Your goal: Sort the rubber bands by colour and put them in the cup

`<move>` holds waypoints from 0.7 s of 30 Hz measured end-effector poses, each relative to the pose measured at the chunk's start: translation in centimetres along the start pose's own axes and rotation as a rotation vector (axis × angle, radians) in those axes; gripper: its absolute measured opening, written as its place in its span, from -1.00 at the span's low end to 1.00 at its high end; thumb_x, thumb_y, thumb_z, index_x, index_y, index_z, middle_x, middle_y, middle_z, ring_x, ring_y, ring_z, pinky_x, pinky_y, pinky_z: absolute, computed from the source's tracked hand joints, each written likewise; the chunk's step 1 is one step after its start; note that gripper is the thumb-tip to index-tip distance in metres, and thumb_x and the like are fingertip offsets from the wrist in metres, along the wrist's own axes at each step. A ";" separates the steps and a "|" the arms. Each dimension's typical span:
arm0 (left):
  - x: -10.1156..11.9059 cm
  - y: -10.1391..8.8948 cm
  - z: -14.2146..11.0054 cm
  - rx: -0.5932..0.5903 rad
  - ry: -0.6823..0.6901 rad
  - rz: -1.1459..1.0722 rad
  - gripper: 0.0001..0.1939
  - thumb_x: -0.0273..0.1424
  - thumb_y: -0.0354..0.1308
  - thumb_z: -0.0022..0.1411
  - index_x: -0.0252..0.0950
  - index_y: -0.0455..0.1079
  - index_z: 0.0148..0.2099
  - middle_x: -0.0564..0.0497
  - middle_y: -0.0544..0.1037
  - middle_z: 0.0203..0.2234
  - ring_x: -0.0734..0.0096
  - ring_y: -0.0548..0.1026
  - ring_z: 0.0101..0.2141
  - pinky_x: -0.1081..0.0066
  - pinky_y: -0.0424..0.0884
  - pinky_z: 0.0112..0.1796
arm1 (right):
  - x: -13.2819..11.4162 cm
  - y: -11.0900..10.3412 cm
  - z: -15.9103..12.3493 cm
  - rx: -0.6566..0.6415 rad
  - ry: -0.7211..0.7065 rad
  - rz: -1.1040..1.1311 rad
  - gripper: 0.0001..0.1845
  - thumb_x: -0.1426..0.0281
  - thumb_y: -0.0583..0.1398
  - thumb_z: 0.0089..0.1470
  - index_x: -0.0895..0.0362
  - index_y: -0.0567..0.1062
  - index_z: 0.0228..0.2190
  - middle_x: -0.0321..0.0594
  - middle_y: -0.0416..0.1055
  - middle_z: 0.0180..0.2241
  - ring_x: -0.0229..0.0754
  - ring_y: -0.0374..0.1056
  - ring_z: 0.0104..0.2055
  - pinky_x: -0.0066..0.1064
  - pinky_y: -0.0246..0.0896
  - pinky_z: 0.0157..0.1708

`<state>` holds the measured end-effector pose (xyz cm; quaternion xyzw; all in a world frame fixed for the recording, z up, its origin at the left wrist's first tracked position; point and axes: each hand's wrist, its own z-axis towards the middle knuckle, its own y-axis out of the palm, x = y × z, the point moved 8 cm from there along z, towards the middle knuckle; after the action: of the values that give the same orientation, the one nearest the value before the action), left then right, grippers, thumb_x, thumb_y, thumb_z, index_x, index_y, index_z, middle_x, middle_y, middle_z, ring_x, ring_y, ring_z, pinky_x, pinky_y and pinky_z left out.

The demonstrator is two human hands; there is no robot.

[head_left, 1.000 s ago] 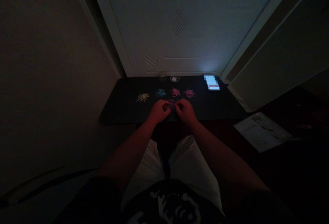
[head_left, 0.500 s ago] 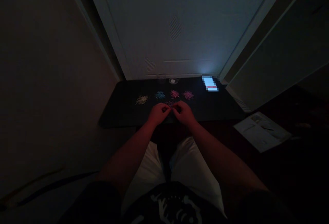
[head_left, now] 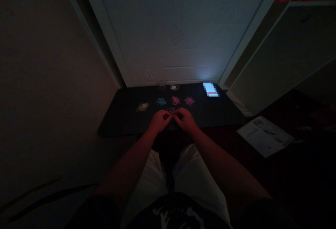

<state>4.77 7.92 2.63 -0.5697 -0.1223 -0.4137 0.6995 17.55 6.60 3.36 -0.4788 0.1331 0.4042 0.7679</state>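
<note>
The room is very dark. My left hand [head_left: 160, 120] and my right hand [head_left: 185, 119] meet at a small mixed pile of thin coloured pieces [head_left: 171, 110] on a black mat [head_left: 123, 117]. Fingers of both hands are curled in a pinch; what they pinch is too small to make out. Beyond the hands lie sorted heaps in a row: a yellowish heap [head_left: 142, 107], a blue heap [head_left: 161, 101], a pink heap [head_left: 175, 99] and a magenta heap [head_left: 189, 101].
A lit phone screen [head_left: 210, 89] glows at the mat's far right. A small clear dish [head_left: 174, 87] sits at the far edge by a white door [head_left: 178, 29]. Papers [head_left: 265, 136] lie on the floor to the right. A cabinet [head_left: 275, 64] stands right.
The camera view has tilted slightly, so everything sits a little lower and to the left in the picture. Both hands stay together at the mixed pile, fingers working.
</note>
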 end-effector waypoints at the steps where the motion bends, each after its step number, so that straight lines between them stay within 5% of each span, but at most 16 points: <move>1: 0.0 0.0 0.0 -0.007 0.003 0.001 -0.83 -0.30 0.09 0.13 -0.27 0.45 -0.35 0.00 0.50 -0.42 0.41 0.43 -0.37 0.41 0.33 -0.33 | -0.1 0.1 0.0 -0.013 -0.017 -0.001 -0.92 0.41 0.13 -0.01 0.10 0.44 -0.42 -0.22 0.37 -0.42 -0.18 0.27 -0.32 -0.36 0.17 -0.27; 10: -0.2 -0.2 0.1 0.011 -0.014 0.016 -0.86 -0.35 0.10 0.11 -0.29 0.44 -0.36 0.00 0.49 -0.45 0.42 0.42 -0.40 0.41 0.33 -0.35 | 0.7 -0.1 -0.1 0.081 0.037 0.015 -0.93 0.44 0.11 0.00 0.12 0.40 -0.46 -0.24 0.35 -0.46 -0.22 0.25 -0.38 -0.40 0.14 -0.34; 21: -0.5 0.0 0.1 -0.008 0.012 -0.042 -0.82 -0.29 0.11 0.12 -0.28 0.44 -0.35 0.01 0.49 -0.43 0.43 0.41 -0.40 0.42 0.31 -0.36 | 0.0 0.5 -0.1 0.021 -0.029 0.005 -0.95 0.47 0.14 -0.01 0.11 0.42 -0.46 -0.25 0.36 -0.44 -0.21 0.25 -0.34 -0.38 0.13 -0.29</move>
<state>4.51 8.21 2.34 -0.5673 -0.1281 -0.4323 0.6891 17.16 6.65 2.99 -0.4643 0.1273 0.4117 0.7738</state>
